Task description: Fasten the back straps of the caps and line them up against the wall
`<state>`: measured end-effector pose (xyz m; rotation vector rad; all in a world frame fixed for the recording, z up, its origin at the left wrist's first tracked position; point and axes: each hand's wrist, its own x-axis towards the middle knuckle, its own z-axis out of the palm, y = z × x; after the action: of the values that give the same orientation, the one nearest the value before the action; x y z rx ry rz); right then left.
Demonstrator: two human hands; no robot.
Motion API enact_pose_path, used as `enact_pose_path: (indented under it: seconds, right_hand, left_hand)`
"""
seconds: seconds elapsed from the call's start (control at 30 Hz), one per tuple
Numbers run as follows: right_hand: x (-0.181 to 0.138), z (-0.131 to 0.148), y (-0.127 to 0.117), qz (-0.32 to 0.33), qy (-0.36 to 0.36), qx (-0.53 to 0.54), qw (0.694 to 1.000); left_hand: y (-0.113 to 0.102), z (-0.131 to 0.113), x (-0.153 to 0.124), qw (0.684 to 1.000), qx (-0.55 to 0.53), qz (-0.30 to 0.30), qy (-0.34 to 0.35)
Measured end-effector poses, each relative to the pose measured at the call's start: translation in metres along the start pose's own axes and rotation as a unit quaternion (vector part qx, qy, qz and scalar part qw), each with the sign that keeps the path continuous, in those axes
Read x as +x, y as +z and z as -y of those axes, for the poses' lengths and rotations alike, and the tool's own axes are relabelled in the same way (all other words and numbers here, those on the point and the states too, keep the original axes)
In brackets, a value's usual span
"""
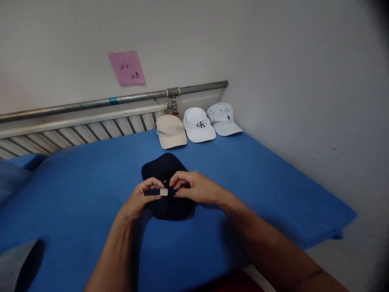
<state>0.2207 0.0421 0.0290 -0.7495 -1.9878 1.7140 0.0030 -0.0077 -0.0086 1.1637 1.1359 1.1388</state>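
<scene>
A dark navy baseball cap (174, 209) is on the blue-covered table in front of me, its back strap turned toward me. On the strap sits a pale metal buckle (163, 192). My left hand (142, 196) pinches the strap just left of the buckle, thumb below and fingers above. Right of the buckle, my right hand (194, 187) grips the strap end between thumb and fingers. Part of the cap lies hidden behind both hands.
Along the back stand a beige cap (172, 130), a white cap (199, 123) with black letters and a pale blue cap (223, 118). Behind them run a radiator (121, 125) and a metal pipe (136, 97). Grey-blue objects lie at the left edge. A wall borders the right side.
</scene>
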Motion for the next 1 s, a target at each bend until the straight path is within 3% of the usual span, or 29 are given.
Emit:
enact_pose_path:
  seconds: [0.4, 0.6, 0.73, 0.83, 1.0]
  right_hand:
    - [0.004, -0.001, 0.005, -0.014, -0.015, 0.041, 0.999]
    - [0.002, 0.0, 0.009, -0.037, -0.064, -0.114, 0.991]
    - [0.001, 0.002, 0.014, -0.053, -0.129, -0.217, 0.966]
    - [0.001, 0.001, 0.016, -0.055, -0.161, -0.234, 0.957]
    - [0.0, 0.0, 0.016, -0.069, -0.197, -0.253, 0.945]
  left_hand:
    - [0.001, 0.0, 0.001, 0.999, -0.004, 0.03, -0.015]
    - [0.003, -0.002, 0.0, 1.0, -0.001, -0.002, -0.006]
    - [0.006, -0.002, 0.0, 1.0, -0.01, 0.016, -0.016]
    - [0.003, -0.002, -0.002, 0.999, -0.022, 0.025, -0.032]
    - [-0.008, -0.006, -0.008, 0.991, -0.05, 0.124, -0.018]
